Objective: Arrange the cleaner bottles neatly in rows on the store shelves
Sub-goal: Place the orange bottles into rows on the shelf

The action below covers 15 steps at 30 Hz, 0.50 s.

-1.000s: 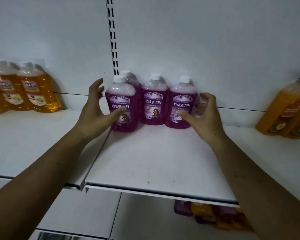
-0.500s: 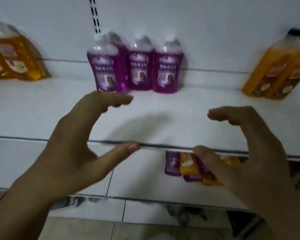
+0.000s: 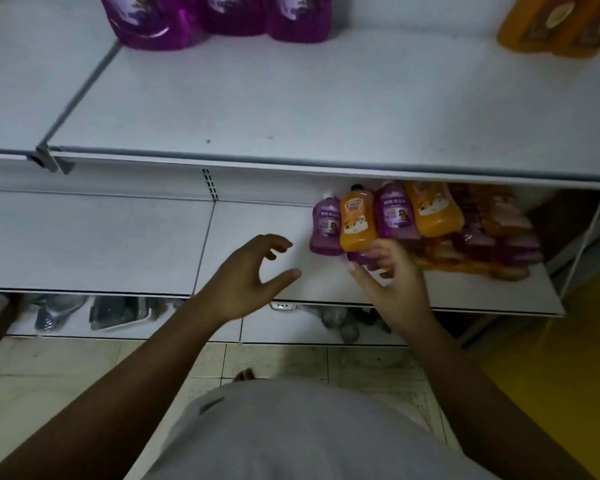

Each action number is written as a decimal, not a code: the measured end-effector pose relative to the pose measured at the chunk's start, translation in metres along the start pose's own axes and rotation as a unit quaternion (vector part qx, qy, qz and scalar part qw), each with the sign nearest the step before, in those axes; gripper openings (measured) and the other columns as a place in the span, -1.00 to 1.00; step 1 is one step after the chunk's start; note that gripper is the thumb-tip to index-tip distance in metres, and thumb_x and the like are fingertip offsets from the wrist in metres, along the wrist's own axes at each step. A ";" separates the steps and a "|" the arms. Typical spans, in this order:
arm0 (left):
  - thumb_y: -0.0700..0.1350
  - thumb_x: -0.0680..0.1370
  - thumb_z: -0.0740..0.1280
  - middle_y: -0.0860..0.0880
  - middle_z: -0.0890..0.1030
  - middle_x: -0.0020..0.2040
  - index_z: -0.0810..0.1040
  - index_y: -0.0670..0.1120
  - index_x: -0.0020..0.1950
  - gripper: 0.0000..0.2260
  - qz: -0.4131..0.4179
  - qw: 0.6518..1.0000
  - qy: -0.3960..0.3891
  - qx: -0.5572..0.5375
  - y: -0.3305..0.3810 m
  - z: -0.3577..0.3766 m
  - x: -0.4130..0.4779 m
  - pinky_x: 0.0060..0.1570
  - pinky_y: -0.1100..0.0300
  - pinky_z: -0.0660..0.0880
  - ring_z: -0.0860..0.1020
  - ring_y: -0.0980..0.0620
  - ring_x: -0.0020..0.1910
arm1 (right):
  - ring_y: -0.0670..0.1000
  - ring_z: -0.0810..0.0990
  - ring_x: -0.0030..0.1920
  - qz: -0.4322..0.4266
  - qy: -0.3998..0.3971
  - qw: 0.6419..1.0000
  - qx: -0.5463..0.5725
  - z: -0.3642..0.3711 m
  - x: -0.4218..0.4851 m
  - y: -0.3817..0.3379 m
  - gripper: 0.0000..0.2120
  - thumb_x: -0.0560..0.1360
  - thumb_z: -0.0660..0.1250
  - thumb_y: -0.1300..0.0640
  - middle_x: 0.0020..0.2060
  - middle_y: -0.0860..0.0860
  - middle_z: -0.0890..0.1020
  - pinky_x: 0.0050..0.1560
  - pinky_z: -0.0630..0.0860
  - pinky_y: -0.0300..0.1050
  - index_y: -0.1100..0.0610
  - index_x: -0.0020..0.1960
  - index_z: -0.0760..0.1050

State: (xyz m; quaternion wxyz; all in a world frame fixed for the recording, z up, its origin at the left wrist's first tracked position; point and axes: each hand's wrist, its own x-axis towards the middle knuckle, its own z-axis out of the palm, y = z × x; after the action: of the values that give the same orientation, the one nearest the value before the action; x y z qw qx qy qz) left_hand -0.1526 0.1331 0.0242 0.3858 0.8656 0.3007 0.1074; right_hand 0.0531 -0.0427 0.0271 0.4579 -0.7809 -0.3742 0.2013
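Three purple cleaner bottles (image 3: 291, 19) stand in a row at the back of the upper shelf (image 3: 291, 109), with orange bottles (image 3: 561, 26) at its far right. On the lower shelf (image 3: 94, 240) purple and orange bottles lie in a mixed heap (image 3: 482, 237). An orange bottle (image 3: 357, 223) and a purple bottle (image 3: 326, 226) sit at the heap's left end. My right hand (image 3: 392, 275) curls around a small purple bottle (image 3: 361, 257) under the orange one. My left hand (image 3: 253, 271) hovers open just left of the heap, holding nothing.
Clear-wrapped goods (image 3: 118, 311) lie on the bottom shelf near the tiled floor (image 3: 274, 358). A thin white upright (image 3: 582, 244) bounds the lower shelf on the right, beside a yellow floor patch (image 3: 586, 341). My grey shirt fills the bottom of the view.
My head tipped down from the upper shelf to the lower one. Both hands dropped from the standing purple bottles to the heap, and my right hand closed on a purple bottle.
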 end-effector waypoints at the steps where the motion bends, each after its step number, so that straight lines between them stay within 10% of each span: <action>1: 0.27 0.57 0.42 0.13 0.59 0.28 0.50 0.09 0.40 -0.53 -0.022 1.000 -0.011 -0.016 -0.006 0.013 0.019 0.19 0.07 0.59 0.58 0.16 0.19 | -0.21 0.62 0.02 0.039 0.005 0.999 0.031 0.008 0.011 0.010 -0.69 0.51 0.55 0.02 0.06 -0.14 0.66 -0.05 0.54 -0.22 0.00 0.18 0.55; 8: 0.04 0.58 0.50 -0.15 0.55 0.41 0.38 -0.08 0.54 -0.41 -0.259 0.940 -0.052 -0.216 -0.043 0.094 0.123 0.22 0.00 0.58 0.57 -0.13 0.29 | 0.11 0.71 0.10 0.346 0.030 0.901 0.259 0.041 0.076 0.075 -0.48 0.48 0.55 -0.11 0.18 0.08 0.70 0.00 0.66 0.04 0.02 0.35 0.51; 12: -0.07 0.54 0.56 -0.23 0.57 0.36 0.38 -0.16 0.55 -0.35 -0.362 0.823 -0.028 -0.437 -0.050 0.114 0.150 0.27 -0.15 0.60 0.59 -0.20 0.29 | 0.16 0.70 0.13 0.410 0.017 0.841 0.352 0.057 0.094 0.084 -0.39 0.44 0.59 -0.10 0.17 0.12 0.68 0.08 0.67 0.09 0.02 0.40 0.46; 15: -0.04 0.55 0.55 -0.24 0.60 0.29 0.48 -0.23 0.42 -0.46 -0.382 0.818 -0.009 -0.431 -0.046 0.129 0.161 0.20 -0.07 0.64 0.62 -0.17 0.20 | 0.16 0.70 0.12 0.434 0.032 0.812 0.387 0.066 0.102 0.086 -0.38 0.43 0.59 -0.12 0.16 0.14 0.67 0.05 0.67 0.08 0.05 0.38 0.46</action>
State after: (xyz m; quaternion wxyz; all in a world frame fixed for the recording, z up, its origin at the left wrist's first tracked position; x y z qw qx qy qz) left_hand 0.0094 0.1770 -0.1044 0.7323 0.4275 0.5264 0.0623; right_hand 0.1092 0.0470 -0.0779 0.5992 -0.6262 0.1281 0.4822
